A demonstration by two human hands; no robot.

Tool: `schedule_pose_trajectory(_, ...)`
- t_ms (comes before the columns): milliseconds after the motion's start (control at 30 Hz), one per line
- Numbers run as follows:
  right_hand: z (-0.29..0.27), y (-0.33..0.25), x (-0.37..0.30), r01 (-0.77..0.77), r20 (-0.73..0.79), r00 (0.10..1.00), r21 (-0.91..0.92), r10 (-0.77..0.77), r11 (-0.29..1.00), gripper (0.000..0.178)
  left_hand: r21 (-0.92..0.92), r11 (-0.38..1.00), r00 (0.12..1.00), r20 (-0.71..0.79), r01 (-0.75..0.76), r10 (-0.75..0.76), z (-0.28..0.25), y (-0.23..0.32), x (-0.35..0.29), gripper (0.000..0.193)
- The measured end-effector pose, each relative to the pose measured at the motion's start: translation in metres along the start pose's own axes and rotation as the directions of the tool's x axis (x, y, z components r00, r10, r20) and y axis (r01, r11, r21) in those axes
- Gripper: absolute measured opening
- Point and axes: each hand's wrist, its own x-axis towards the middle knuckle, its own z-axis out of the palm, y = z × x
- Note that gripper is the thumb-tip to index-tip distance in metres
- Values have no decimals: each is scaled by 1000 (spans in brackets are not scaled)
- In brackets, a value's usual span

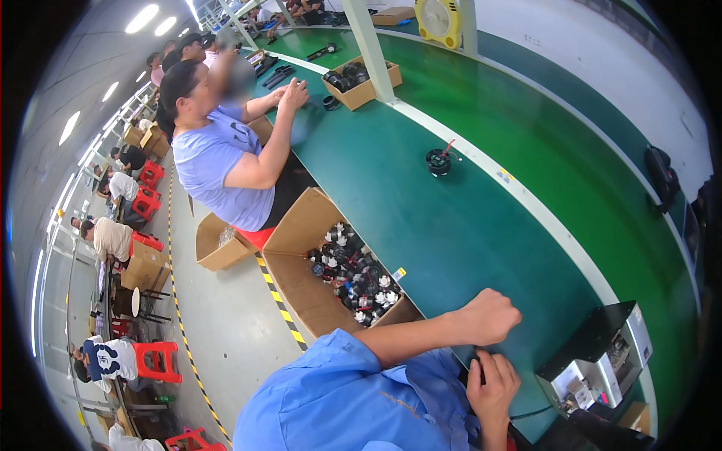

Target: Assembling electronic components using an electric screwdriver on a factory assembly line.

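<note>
My left hand (487, 317) is curled into a fist over the green bench top (451, 240), near its front edge. Whatever it may hold is hidden. Just below it, my right hand (492, 385) is closed with bent fingers; a bit of something dark shows by the thumb, too small to name. Farther up the bench lies a round black part (438, 162) with red wires, apart from both hands. Left of my forearm, an open cardboard box (297, 282) holds many small black and white motor-like parts (353, 274).
A metal-cased device (594, 361) stands at the bench's right end. A co-worker (226, 158) on the left holds both hands raised over the bench. Beyond them are a box of black parts (387, 79), a white post (368, 45) and a yellow fan (438, 21).
</note>
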Motion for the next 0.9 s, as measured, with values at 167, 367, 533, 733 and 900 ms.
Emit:
schedule_pose_trajectory(167, 0, 0, 1, 12, -8, 1000, 8, -12, 1000, 17, -1, 1000, 999, 31, 9, -9, -3, 1, 1, 3)
schedule_pose_trajectory(367, 0, 2, 0, 8, 2, 1000, 0, -8, 1000, 18, -19, 1000, 1000, 1, 21, -21, -1, 0, 2, 6)
schedule_pose_trajectory(533, 0, 3, 0, 16, -4, 1000, 1, -16, 1000, 18, -12, 999, 999, 21, 38, -38, 0, 1, 2, 6)
schedule_pose_trajectory(733, -1, 0, -1, 12, 3, 1000, -3, -12, 1000, 18, -26, 999, 999, 13, 42, -42, -1, 2, -1, 6)
schedule_pose_trajectory(900, -1, -1, -1, 16, -45, 999, -28, -17, 999, 19, 20, 1000, 997, 80, 1, -3, -6, 3, 0, 6)
